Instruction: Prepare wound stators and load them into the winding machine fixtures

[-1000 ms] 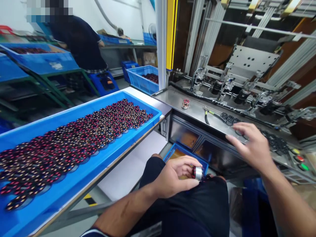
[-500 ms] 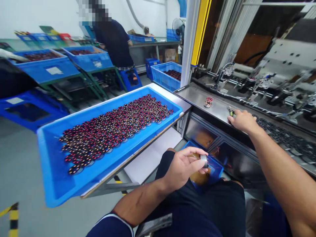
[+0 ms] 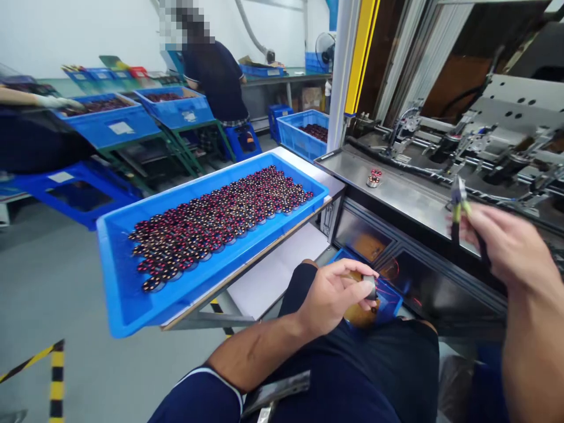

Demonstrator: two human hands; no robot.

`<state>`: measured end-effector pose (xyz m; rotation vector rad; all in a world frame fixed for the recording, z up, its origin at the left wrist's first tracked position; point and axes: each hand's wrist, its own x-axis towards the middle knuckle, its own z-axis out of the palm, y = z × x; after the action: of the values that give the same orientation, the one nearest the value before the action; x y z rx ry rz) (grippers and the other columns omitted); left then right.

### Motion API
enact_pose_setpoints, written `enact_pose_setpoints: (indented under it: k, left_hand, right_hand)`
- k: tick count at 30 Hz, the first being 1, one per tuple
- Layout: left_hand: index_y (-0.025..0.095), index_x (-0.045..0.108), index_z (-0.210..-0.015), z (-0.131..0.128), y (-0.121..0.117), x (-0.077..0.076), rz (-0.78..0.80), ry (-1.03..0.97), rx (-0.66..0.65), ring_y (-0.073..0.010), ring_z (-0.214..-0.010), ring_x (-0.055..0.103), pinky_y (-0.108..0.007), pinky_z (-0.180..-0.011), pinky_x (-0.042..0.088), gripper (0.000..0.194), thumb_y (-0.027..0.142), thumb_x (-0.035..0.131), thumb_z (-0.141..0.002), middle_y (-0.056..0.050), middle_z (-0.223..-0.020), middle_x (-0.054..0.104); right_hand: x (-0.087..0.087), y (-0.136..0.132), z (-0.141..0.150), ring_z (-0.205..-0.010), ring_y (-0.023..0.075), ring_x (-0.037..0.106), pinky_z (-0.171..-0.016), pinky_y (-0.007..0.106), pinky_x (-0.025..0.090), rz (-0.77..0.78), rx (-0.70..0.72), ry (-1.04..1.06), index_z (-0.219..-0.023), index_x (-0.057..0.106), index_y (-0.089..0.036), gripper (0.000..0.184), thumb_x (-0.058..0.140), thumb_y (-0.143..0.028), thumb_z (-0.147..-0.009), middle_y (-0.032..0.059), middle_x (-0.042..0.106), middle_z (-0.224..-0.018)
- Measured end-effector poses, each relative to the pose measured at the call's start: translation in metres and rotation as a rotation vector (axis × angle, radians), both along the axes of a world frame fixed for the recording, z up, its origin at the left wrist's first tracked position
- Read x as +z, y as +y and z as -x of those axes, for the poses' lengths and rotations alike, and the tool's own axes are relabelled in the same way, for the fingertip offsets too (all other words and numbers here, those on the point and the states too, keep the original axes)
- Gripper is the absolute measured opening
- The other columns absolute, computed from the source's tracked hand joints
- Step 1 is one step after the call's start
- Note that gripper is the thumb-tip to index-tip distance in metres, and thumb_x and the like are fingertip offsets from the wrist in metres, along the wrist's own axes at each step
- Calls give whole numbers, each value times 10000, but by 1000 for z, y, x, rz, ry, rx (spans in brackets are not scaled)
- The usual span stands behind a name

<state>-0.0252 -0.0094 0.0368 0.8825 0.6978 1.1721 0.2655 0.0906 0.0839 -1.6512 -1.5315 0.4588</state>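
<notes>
Between thumb and fingers, my left hand [image 3: 337, 291] grips a motor stator [image 3: 369, 286], a short metal cylinder with thin red wires trailing to the right. It is held above my lap, over a blue bin [image 3: 390, 302] on the floor. My right hand [image 3: 502, 241] is closed around wire cutters [image 3: 459, 205] with green and black handles, raised above the metal worktop with the jaws pointing up. Another stator [image 3: 373, 180] with red windings sits on the worktop [image 3: 405, 197]; a second appears to be just behind it.
To my left, a long blue tray [image 3: 110, 282] holds many stators in rows. Machine fixtures [image 3: 453, 144] line the back of the worktop beside a yellow post [image 3: 359, 59]. Farther off, one person [image 3: 214, 76] sits by blue crates [image 3: 176, 111]; another person's gloved hand [image 3: 59, 103] reaches into a crate.
My right hand has lifted the wire cutters off the worktop and brought them right and closer to me. My left hand keeps its grip on the stator. The view has shifted slightly left.
</notes>
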Motion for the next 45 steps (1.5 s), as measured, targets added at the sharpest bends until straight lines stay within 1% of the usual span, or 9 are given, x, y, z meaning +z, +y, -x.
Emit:
enact_pose_setpoints:
  k: [3,5,9,12,18,25,31,36,45]
  left_hand:
    - [125,698,-931,-6,1,-2,9,-7,6,-99,-566,697,-209,-577,581,342,366,843,-738,-49,-875,752]
    - [124,696,-937,-12,4,-6,30,3,-22,-109,-591,712,-200,-571,578,341,363,843,-743,-56,-892,753]
    - [125,705,-1008,-28,6,-14,63,10,-124,-131,-658,732,-215,-626,600,360,334,846,-750,-38,-822,737]
    - [148,704,-1069,-39,3,-17,70,-18,-214,-138,-757,745,-222,-706,613,415,229,881,-703,-41,-891,751]
    - [159,696,-1087,-46,-7,-15,45,-23,-268,-123,-746,732,-214,-706,608,425,137,869,-699,-41,-878,757]
    - [150,694,-1088,-32,-10,-8,15,-44,-236,-113,-715,723,-187,-667,591,414,95,846,-707,-40,-847,758]
    - [165,702,-1078,-31,-14,-9,-14,-28,-262,-109,-713,723,-183,-665,593,397,109,849,-713,-28,-864,745]
    - [170,698,-1090,-30,-17,-8,-21,-25,-294,-111,-730,728,-181,-670,587,388,111,836,-732,-35,-906,748]
    - [150,691,-1084,-29,-18,-6,8,15,-290,-140,-737,724,-235,-691,587,402,171,852,-717,-64,-918,761]
  right_hand:
    - [-58,-94,20,-857,229,716,-749,317,560,468,185,559,-1065,778,-152,527,794,-574,-750,160,764,-1033]
    - [-105,-152,43,-787,241,716,-738,367,583,698,130,872,-1031,784,-147,574,798,-625,-712,160,765,-948]
    - [-156,-228,76,-910,227,707,-849,370,562,746,78,1238,-1185,731,-194,528,745,-559,-804,157,747,-1088]
    - [-149,-254,72,-972,248,703,-922,418,540,703,170,1234,-1331,641,-217,607,730,-515,-810,161,726,-1149]
    - [-127,-276,60,-1061,268,715,-1005,432,545,602,223,762,-1310,638,-227,609,785,-327,-728,152,741,-1140]
    - [-126,-260,79,-913,246,767,-844,352,629,320,343,773,-1332,591,-217,490,687,-307,-860,128,762,-1046]
    - [-116,-250,80,-944,192,760,-890,294,612,-21,381,300,-1476,449,-309,625,602,-133,-896,95,741,-1134]
    - [-110,-238,79,-1091,219,714,-1005,348,561,-77,370,204,-1498,441,-280,628,601,-181,-899,114,683,-1249]
    - [-106,-232,83,-899,198,738,-819,295,630,-121,352,211,-1450,513,-261,604,615,-119,-872,113,710,-1153]
